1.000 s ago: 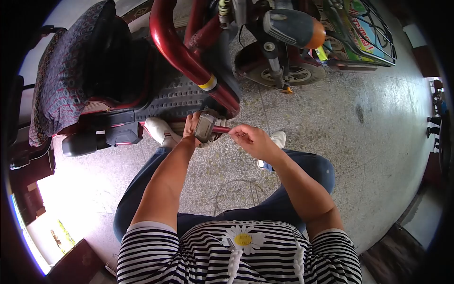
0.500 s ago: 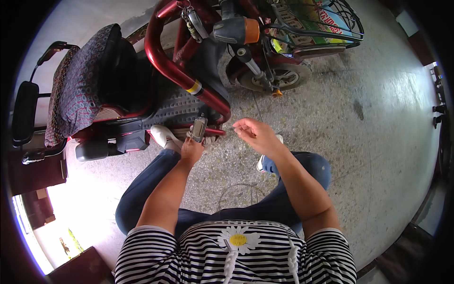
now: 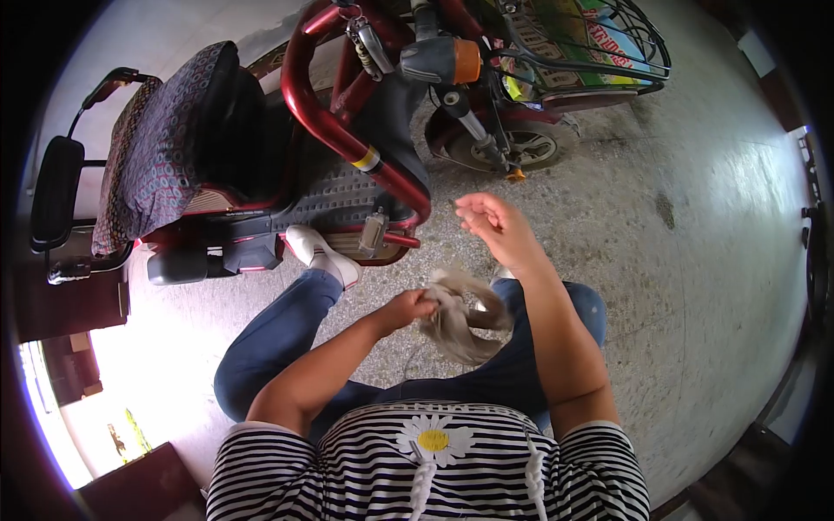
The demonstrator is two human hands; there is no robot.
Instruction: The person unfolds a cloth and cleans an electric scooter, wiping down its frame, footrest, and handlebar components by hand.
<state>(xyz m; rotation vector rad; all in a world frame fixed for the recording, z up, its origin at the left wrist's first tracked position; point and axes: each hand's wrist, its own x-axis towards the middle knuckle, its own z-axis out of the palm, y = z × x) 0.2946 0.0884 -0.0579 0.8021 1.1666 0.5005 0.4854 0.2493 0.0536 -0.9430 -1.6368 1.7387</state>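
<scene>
My left hand is closed on a beige-grey cloth, which hangs loose and blurred between my knees, above the floor. My right hand is raised to the right of the red frame tube, its fingers curled but apart, touching nothing. A metal pedal-like part shows beside the scooter's footboard. The red scooter stands in front of me.
The scooter's covered seat is at the left, with a mirror beyond it. Its front wheel and wire basket are at the upper right. My shoe is near the footboard.
My left hand has moved from the scooter's lower edge back and right, with the cloth now in plain view. My right hand has shifted slightly up and right. The view has moved slightly.
</scene>
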